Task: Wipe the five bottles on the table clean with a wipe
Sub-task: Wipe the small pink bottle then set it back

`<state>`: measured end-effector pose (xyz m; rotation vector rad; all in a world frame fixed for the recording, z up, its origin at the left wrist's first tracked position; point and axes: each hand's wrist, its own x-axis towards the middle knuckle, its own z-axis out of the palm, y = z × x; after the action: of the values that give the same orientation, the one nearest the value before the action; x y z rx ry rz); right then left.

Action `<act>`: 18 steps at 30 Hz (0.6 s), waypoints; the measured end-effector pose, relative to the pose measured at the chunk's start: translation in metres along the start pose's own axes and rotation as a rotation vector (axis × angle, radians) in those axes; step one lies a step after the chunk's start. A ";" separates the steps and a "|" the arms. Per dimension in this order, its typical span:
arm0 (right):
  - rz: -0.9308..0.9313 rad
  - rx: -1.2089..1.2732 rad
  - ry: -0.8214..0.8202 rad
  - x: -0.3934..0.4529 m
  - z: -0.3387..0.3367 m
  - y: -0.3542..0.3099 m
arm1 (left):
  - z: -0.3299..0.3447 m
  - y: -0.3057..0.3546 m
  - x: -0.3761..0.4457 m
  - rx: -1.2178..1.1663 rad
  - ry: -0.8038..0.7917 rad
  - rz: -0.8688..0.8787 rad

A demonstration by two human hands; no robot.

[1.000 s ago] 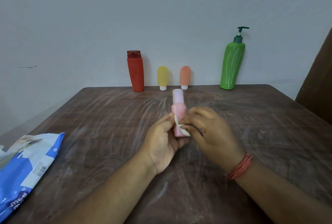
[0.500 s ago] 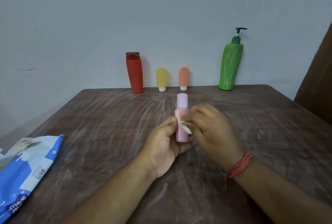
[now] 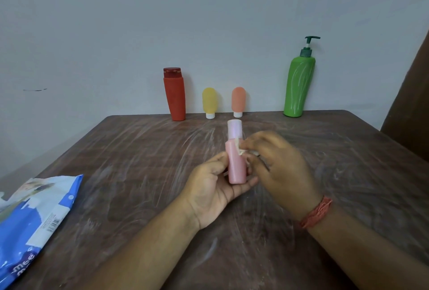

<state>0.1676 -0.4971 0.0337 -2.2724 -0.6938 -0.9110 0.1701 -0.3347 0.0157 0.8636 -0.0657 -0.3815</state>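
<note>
While your left hand held the pink bottle up over the desk, your right hand pinched the wipe against it.

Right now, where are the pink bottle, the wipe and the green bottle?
pink bottle [image 3: 236, 169]: head view, lower body.
wipe [image 3: 239, 149]: head view, crumpled edge at fingertips.
green bottle [image 3: 299, 85]: head view, body middle.

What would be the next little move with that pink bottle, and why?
Probably draw the wipe down the side of the pink bottle. The right hand pinches the wipe against the bottle's upper part, near the cap, while the left hand grips the bottle upright by its lower body, so most of the body below the wipe seems yet to be rubbed.
</note>
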 end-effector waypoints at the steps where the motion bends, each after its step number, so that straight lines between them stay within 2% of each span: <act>1: 0.020 0.017 0.054 0.001 -0.003 0.002 | 0.002 -0.002 0.000 0.011 0.000 -0.013; 3: 0.048 0.051 0.082 0.000 -0.005 0.004 | 0.004 -0.004 0.000 0.023 0.021 -0.013; 7: 0.036 0.071 -0.041 -0.004 0.001 -0.002 | 0.003 0.000 0.002 0.032 0.104 0.075; 10: -0.015 0.124 -0.106 -0.006 0.010 -0.012 | 0.003 0.007 0.004 -0.063 0.153 0.180; 13: -0.019 0.157 -0.167 -0.011 0.015 -0.019 | 0.003 0.012 0.003 -0.103 0.184 0.209; 18: 0.015 0.116 -0.060 -0.008 0.014 -0.018 | 0.008 0.008 0.002 -0.083 0.196 0.221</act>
<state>0.1569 -0.4769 0.0256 -2.2070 -0.7355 -0.7773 0.1729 -0.3370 0.0263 0.7986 0.0357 -0.0913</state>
